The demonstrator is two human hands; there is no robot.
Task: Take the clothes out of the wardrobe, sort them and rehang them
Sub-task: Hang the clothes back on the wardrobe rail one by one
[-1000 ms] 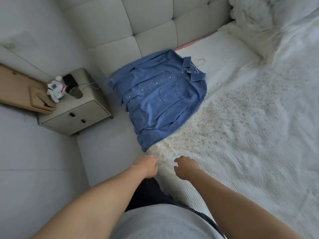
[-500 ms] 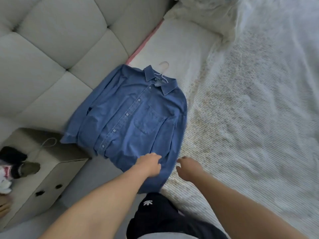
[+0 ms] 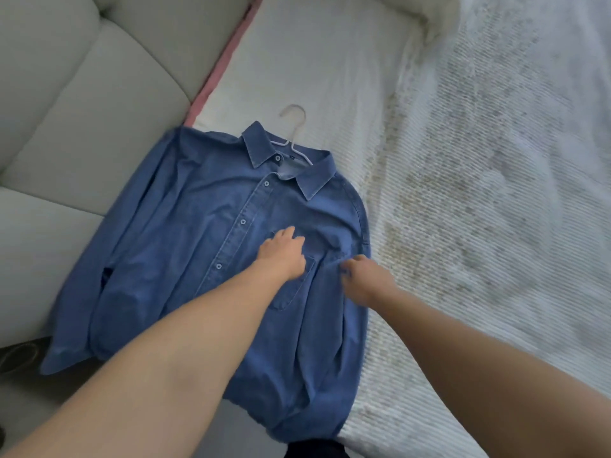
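On the bed (image 3: 479,226), near its headboard corner, the blue denim shirt (image 3: 205,246) lies face up with the white hanger (image 3: 292,127) inside it, hook poking out past the collar. Its one sleeve and the hem spill off the mattress edge toward the grey padded headboard (image 3: 82,104) and the gap below.

My left hand (image 3: 281,254) rests flat on the chest just above the pocket, fingers spread loosely and holding nothing. My right hand (image 3: 365,279) is at the shirt's side seam beside the sleeve; it is blurred, but I think its fingers are curled into a pinch on a ridge of the cloth.

To do this well, I'd pin the front with the left palm while the right draws the side smooth, so the hanger doesn't slide out of the shoulders. Then I'd lift by the hook, not by the fabric.

A pink strip (image 3: 221,64) runs between headboard and sheet. The overhanging sleeve could drag the shirt off the edge, and the rumpled white bedspread (image 3: 496,143) beside it may catch the fabric.
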